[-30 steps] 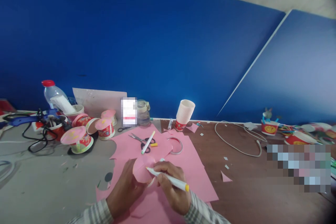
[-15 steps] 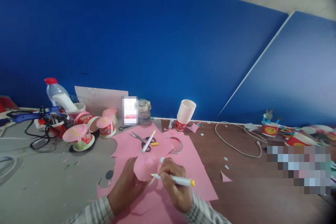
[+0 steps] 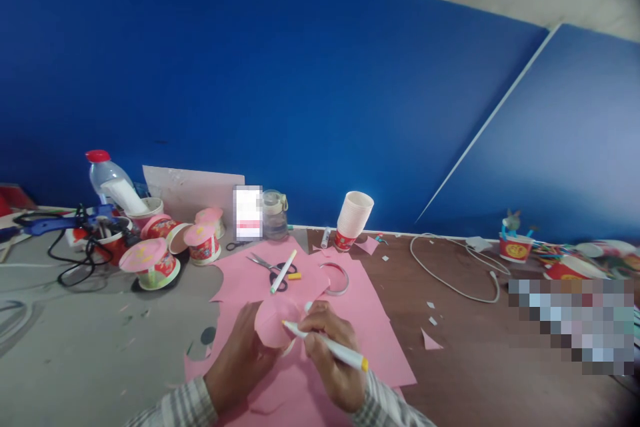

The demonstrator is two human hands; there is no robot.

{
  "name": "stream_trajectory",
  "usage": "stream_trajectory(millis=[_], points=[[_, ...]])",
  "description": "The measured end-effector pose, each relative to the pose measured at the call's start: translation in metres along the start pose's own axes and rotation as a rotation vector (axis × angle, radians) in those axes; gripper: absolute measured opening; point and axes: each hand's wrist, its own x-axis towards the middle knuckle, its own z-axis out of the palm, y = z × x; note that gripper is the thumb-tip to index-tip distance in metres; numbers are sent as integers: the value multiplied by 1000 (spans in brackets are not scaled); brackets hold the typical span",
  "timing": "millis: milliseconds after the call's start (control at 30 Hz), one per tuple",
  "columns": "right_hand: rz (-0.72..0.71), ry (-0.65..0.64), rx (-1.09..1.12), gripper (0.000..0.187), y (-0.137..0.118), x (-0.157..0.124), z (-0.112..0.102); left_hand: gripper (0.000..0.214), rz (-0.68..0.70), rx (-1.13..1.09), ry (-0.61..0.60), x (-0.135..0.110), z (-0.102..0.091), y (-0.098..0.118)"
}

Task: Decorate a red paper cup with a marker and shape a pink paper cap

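Observation:
My left hand (image 3: 243, 350) is closed round a paper cup topped with a round pink paper disc (image 3: 273, 325); most of the cup is hidden by the disc and hands, with only a bit of white rim showing below. A white marker with a yellow end (image 3: 340, 350) is gripped in my right hand (image 3: 337, 363), its yellow tip at the disc's surface. Under both hands lie pink paper sheets (image 3: 373, 340). Just beyond the disc, on the paper, are scissors (image 3: 278, 277), a second marker (image 3: 283, 271), a yellow cap (image 3: 295, 275) and a roll of tape (image 3: 336, 279).
Several pink-topped cups (image 3: 150, 263) stand at the left, near a blue glue gun (image 3: 70, 219) with a black cord. A bottle (image 3: 107, 173), a water jug (image 3: 275, 215) and stacked paper cups (image 3: 354, 217) line the blue partition (image 3: 300, 80). A white cable (image 3: 440, 280) lies right.
The marker tip has moved slightly up and left over the pink disc, and the marker is tilted more steeply. My left hand holds the cup in nearly the same place.

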Motion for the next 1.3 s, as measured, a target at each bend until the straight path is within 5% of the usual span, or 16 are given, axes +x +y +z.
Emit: stream_trajectory(millis=[1300], points=[[-101, 4, -164, 11, 1, 2, 5, 39, 0, -91, -81, 0, -3, 2]])
